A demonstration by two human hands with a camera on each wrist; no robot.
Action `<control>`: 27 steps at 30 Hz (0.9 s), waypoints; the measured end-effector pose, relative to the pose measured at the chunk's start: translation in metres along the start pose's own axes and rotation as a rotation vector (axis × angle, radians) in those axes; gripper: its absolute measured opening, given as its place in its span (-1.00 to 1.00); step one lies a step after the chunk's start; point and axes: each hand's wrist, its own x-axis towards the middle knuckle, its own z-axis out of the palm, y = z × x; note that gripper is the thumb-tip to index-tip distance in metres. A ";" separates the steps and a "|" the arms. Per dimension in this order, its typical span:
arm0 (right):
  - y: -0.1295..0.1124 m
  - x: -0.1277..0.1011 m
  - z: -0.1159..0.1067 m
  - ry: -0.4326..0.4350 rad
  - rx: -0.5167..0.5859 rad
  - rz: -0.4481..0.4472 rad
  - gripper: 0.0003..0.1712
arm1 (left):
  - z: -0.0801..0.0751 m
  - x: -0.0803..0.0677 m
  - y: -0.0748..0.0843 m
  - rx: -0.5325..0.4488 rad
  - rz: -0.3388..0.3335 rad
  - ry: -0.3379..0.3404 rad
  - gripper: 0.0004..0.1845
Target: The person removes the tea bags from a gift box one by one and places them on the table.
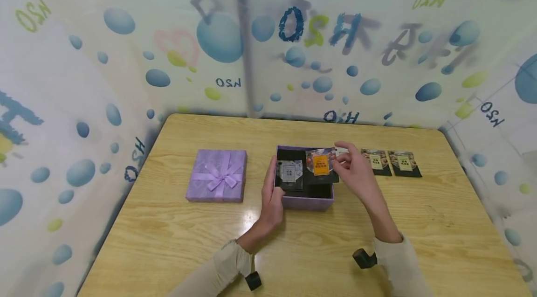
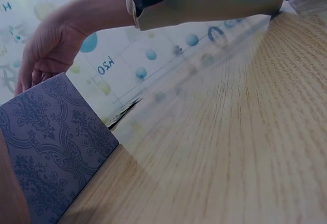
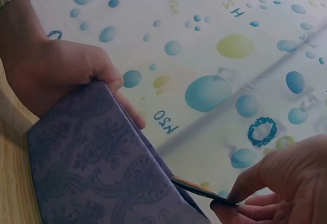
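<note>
Head view: left hand (image 1: 271, 196) grips the purple box's (image 1: 308, 202) left wall, fingers curled over its rim; right hand (image 1: 356, 171) pinches an orange-labelled packet (image 1: 320, 163) over the box's right half, mid-desk (image 1: 168, 241).

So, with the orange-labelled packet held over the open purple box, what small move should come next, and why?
Probably lower the orange-labelled dark packet flat into the open purple box, beside the grey-labelled packet already inside. The right hand pinches it by the edge over the box's right side, which looks free, while the left hand grips the box's left wall.
</note>
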 end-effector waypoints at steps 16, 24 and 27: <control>0.018 -0.002 -0.025 -0.125 0.137 0.118 -0.29 | 0.001 0.001 0.000 -0.005 0.003 0.000 -0.07; 0.023 -0.006 -0.032 -0.140 0.165 0.076 -0.31 | 0.001 0.001 -0.002 -0.014 0.021 0.008 -0.06; 0.025 -0.009 -0.035 -0.145 0.170 0.069 -0.32 | 0.001 0.001 -0.002 -0.015 0.027 0.009 -0.05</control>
